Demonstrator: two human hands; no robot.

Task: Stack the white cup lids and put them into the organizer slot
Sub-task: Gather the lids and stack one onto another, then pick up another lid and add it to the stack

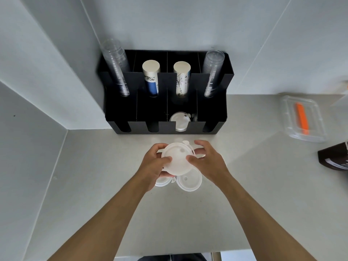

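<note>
Both hands hold a small stack of white cup lids [178, 159] just above the counter, in front of the black organizer [165, 127]. My left hand [154, 164] grips the stack's left side with the thumb on top. My right hand [205, 161] pinches its right edge, fingers spread behind it. Two more white lids lie on the counter under the hands: one [190, 182] at the right, another [162, 182] mostly hidden by my left hand. A stack of white lids [179, 122] sits in the organizer's third front slot from the left.
The organizer's back row holds clear cup stacks [116, 70] [213, 72] and two paper cup stacks [150, 78] [181, 78]. A clear plastic container [303, 119] with an orange item lies at the right, a dark brown bag [335, 159] beside it. Walls close off the left.
</note>
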